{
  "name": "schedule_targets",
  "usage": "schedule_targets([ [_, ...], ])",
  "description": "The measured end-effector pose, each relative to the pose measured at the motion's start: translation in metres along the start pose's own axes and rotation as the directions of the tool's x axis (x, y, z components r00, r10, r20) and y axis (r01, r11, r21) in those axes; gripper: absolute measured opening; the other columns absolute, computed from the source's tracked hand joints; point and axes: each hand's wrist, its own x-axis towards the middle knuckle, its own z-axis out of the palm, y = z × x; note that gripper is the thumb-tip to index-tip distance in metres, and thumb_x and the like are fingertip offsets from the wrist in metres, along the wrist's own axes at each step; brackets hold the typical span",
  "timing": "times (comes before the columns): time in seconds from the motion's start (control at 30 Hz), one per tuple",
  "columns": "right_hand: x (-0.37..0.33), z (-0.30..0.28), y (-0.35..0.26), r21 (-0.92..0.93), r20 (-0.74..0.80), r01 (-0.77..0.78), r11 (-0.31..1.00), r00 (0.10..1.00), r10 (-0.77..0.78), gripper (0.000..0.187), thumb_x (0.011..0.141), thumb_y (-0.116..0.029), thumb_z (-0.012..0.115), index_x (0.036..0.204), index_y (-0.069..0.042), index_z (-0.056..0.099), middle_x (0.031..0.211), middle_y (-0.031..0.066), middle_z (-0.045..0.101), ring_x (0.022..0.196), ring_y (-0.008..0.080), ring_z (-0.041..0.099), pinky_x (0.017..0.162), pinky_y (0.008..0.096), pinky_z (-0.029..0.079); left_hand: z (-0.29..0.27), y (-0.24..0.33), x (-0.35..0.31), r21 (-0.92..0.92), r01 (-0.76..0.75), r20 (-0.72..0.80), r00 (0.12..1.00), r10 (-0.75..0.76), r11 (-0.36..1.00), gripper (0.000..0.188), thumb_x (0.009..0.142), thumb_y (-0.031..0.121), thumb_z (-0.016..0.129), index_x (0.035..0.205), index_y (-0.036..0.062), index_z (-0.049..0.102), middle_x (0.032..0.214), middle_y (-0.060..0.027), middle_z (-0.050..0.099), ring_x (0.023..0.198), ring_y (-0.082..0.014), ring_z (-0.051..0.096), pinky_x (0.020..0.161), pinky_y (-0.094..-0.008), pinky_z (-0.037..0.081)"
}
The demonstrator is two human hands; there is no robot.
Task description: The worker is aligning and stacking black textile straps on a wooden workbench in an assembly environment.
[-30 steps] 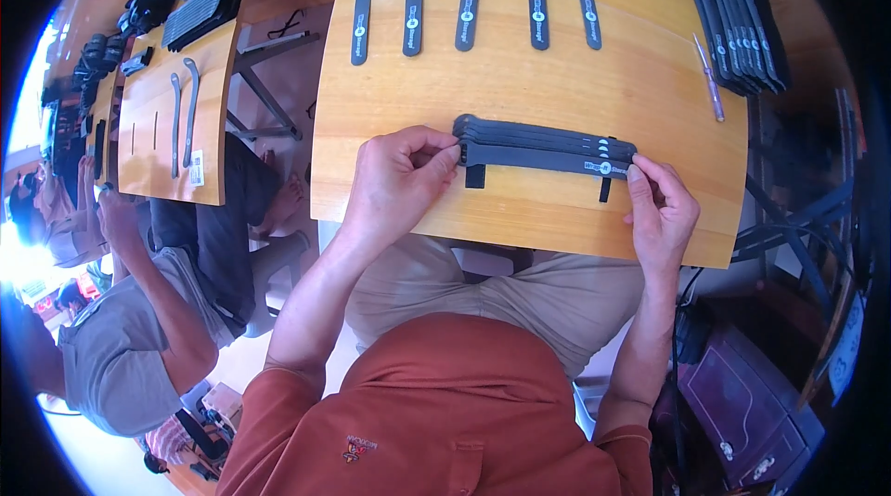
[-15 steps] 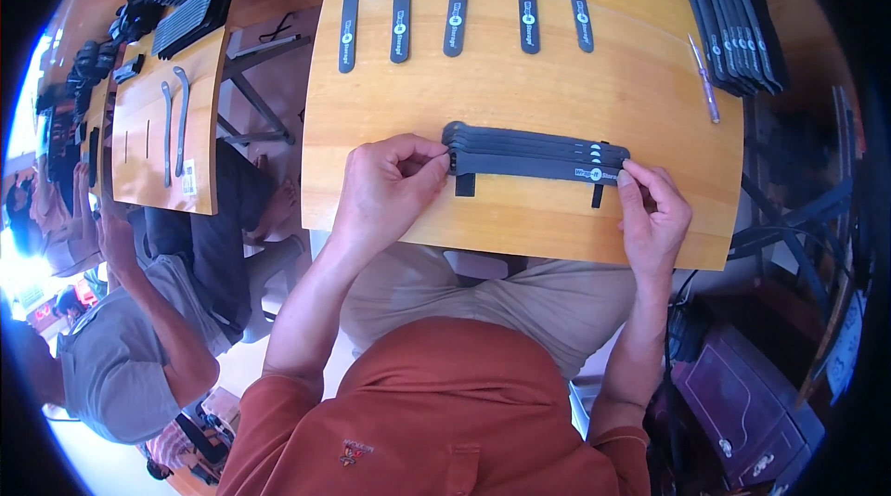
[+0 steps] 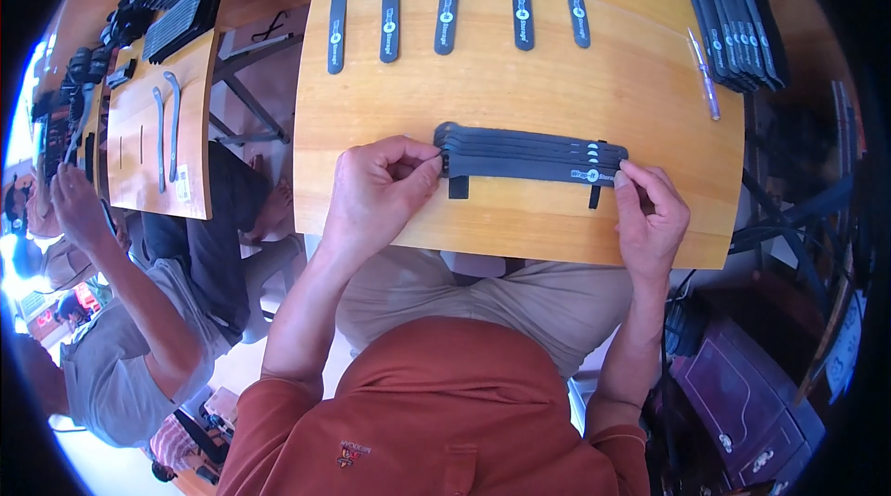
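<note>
A small stack of dark grey straps [image 3: 524, 154] lies lengthwise near the front edge of the wooden table, its layers slightly fanned and pale round marks near the right end. My left hand [image 3: 385, 185] pinches the stack's left end between thumb and fingers. At the opposite end, my right hand [image 3: 652, 204] grips the corner with thumb and forefinger. Beneath the straps, a wide black tab [image 3: 458, 187] sticks out on the left and a narrow black strip [image 3: 594, 195] on the right.
Several single dark straps [image 3: 447, 4] lie spaced in a row at the far side. A pen [image 3: 709, 88] and a thick pile of straps [image 3: 733, 18] are at the far right. Leftward, a co-worker [image 3: 139, 329] sits by another table [image 3: 186, 190] with straps and black stacks.
Both my hands keep their pinch on the stack, with hardly any movement. The table appears shifted slightly left in view. The co-worker's raised arm has moved up and left.
</note>
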Motion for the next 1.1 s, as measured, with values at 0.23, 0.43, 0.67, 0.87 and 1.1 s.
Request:
schedule_targets([
  [0.23,0.0008,0.0004,-0.0032,0.003,-0.009,0.024,1.000,1.000,-0.024,0.012,0.094,0.003,0.072,0.104,0.007,0.073,0.085,0.0081,0.067,0.071,0.0100,0.061,0.062,0.0229,0.048,-0.0006,0.0042,0.0000,0.008,0.014,0.001,1.000,-0.014,1.000,0.013,0.094,0.002,0.073,0.104,-0.0069,0.075,0.081,-0.0058,0.075,0.073,-0.0064,0.067,0.065,-0.0229,0.054],
  [0.43,0.0012,-0.0013,0.0004,-0.037,0.001,0.067,0.997,0.998,-0.067,0.013,0.095,0.001,0.071,0.107,0.006,0.074,0.086,0.0056,0.065,0.066,0.0080,0.056,0.054,0.0218,0.043,0.0003,0.0030,-0.0001,0.012,0.007,0.002,1.000,-0.007,1.000,0.013,0.094,0.002,0.073,0.103,-0.0067,0.075,0.082,-0.0056,0.075,0.073,-0.0063,0.067,0.065,-0.0230,0.054],
  [0.67,0.0006,0.0015,0.0011,-0.019,-0.030,0.059,0.998,0.998,-0.060,0.011,0.092,0.005,0.073,0.102,0.006,0.073,0.082,0.0082,0.066,0.068,0.0107,0.060,0.061,0.0240,0.046,0.0021,-0.0029,0.0008,-0.014,0.011,-0.022,1.000,-0.011,1.000,0.012,0.094,0.003,0.074,0.103,-0.0059,0.075,0.080,-0.0052,0.075,0.072,-0.0063,0.066,0.065,-0.0234,0.054],
  [0.87,0.0018,0.0044,0.0051,-0.020,-0.054,0.124,0.992,0.991,-0.125,0.010,0.091,0.005,0.073,0.101,0.006,0.073,0.082,0.0086,0.067,0.066,0.0106,0.059,0.060,0.0237,0.046,0.0026,-0.0010,0.0008,-0.018,0.039,-0.036,0.999,-0.040,0.999,0.012,0.095,0.003,0.074,0.103,-0.0056,0.075,0.078,-0.0051,0.074,0.070,-0.0061,0.066,0.064,-0.0229,0.053],
  [1.1,0.0014,0.0025,0.0006,-0.013,-0.039,0.088,0.996,0.995,-0.088,0.009,0.091,0.005,0.071,0.100,0.006,0.073,0.082,0.0088,0.067,0.066,0.0112,0.061,0.059,0.0247,0.046,0.0036,0.0002,0.0014,-0.032,0.053,-0.031,0.998,-0.054,0.998,0.011,0.095,0.003,0.074,0.102,-0.0059,0.075,0.077,-0.0047,0.073,0.068,-0.0060,0.065,0.063,-0.0223,0.053],
])
